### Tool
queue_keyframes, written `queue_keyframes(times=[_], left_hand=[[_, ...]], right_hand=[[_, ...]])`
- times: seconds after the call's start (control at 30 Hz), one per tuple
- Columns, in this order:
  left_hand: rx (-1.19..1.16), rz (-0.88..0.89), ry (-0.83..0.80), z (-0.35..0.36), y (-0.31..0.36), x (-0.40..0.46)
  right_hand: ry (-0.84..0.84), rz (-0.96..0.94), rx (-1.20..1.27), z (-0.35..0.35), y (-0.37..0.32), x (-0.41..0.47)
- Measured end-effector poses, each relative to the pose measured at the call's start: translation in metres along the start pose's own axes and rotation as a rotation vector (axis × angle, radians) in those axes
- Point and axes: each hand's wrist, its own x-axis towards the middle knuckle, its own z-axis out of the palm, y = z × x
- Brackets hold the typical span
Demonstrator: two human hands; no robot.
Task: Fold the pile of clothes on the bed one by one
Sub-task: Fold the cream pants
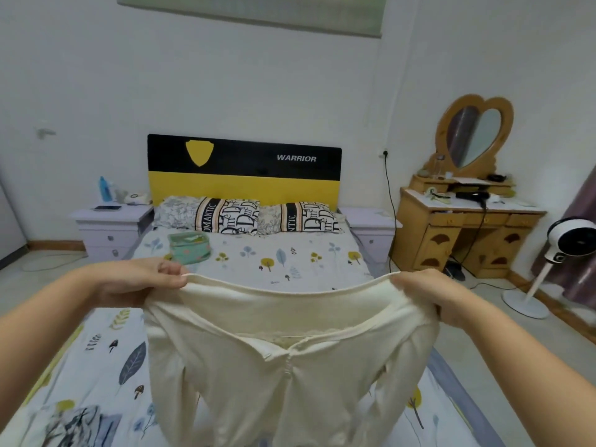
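Head view: I hold a cream cardigan (290,366) up over the bed (274,262), my left hand (145,279) pinching one shoulder and my right hand (422,295) gripping the other, fingers curled into the fabric. The neckline stretches between them; its buttoned front with lace trim hangs down toward me. A crumpled blue-grey garment (77,424) lies on the leaf-printed sheet at lower left. The black-and-yellow headboard (244,171) reads "WARRIOR" beside a yellow shield. The pillows (245,216) show "ROMANTIC", partly cut off. A green pouch (189,246) sits near the pillows.
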Motion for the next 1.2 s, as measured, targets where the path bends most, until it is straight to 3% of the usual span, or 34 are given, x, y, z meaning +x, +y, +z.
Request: queue_keyframes(times=[0.1, 0.17, 0.27, 0.47, 0.6, 0.8, 0.97, 1.07, 1.2], left_hand=[[0.066, 0.022, -0.027, 0.004, 0.003, -0.020], [0.181, 0.047, 0.059, 0.016, 0.011, -0.035], [0.247, 0.164, 0.157, 0.033, 0.031, -0.059], [0.123, 0.342, 0.346, 0.051, 0.062, -0.078], [0.145, 0.185, 0.452, 0.050, 0.026, -0.038], [0.270, -0.109, 0.578, 0.066, -0.102, 0.043], [0.233, -0.289, 0.477, 0.085, -0.194, 0.089], [0.284, -0.411, 0.473, 0.087, -0.234, 0.117], [0.589, -0.461, 0.495, 0.081, -0.269, 0.153]], right_hand=[[-0.363, 0.011, -0.040, -0.020, -0.016, -0.029], [-0.490, -0.057, -0.135, -0.029, -0.027, -0.046], [-0.526, -0.160, -0.182, -0.037, -0.047, -0.073], [-0.379, -0.357, -0.105, -0.028, -0.074, -0.084], [-0.363, -0.255, -0.077, 0.009, -0.053, -0.049], [-0.222, -0.084, -0.319, 0.099, 0.068, 0.032], [-0.269, 0.049, -0.416, 0.157, 0.151, 0.075], [-0.336, 0.127, -0.605, 0.181, 0.186, 0.103], [-0.228, 0.094, -0.736, 0.204, 0.220, 0.143]])
